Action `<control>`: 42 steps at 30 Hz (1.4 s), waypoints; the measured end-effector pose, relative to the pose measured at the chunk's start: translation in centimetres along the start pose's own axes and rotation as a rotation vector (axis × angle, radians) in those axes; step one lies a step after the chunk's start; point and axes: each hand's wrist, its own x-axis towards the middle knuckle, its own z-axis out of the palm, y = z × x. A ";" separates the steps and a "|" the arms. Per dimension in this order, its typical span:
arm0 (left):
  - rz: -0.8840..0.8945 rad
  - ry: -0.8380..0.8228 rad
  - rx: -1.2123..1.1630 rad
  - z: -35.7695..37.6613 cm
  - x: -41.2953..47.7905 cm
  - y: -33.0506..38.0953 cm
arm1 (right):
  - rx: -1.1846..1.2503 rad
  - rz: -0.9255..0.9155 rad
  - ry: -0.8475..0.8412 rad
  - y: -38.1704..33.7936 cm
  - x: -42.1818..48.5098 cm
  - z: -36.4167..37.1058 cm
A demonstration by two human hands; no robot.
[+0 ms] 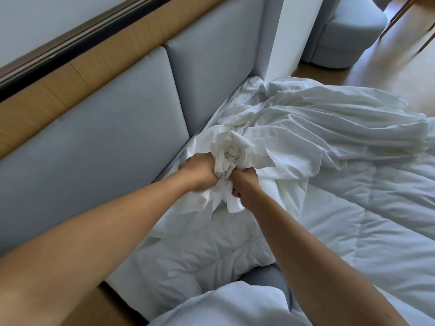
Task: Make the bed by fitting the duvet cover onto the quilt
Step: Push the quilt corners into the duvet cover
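A white duvet cover (313, 128) lies crumpled across the bed, gathered into a tight bunch near the headboard. My left hand (200, 171) grips the left side of that bunch with curled fingers. My right hand (244, 187) grips the bunch just to the right, and a fold of fabric hangs below it. The puffy white quilt (367, 222) is spread on the mattress beneath the cover and runs down toward me. Both forearms stretch forward from the bottom of the view.
A padded grey-blue headboard (113, 128) runs along the left, with a wood panel (70, 85) above it. A white wall post (294, 31) stands past the bed's corner. A rounded grey armchair (348, 36) sits on the wooden floor (388, 71) at the top right.
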 end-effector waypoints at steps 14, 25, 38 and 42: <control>-0.017 -0.427 -1.053 0.4 -0.2 -4.0 | -0.176 0.031 -0.163 -2.8 0.1 -1.4; -0.124 -0.196 -1.030 -3.7 2.1 -1.0 | -0.032 0.077 -0.530 -0.3 -0.6 -3.0; -0.015 -0.841 -0.463 -6.6 2.7 -0.5 | 0.104 -0.090 -0.330 -3.7 1.1 -5.7; -0.021 -0.870 -0.529 -6.7 2.9 0.1 | 0.170 -0.137 -0.381 -3.8 0.8 -6.2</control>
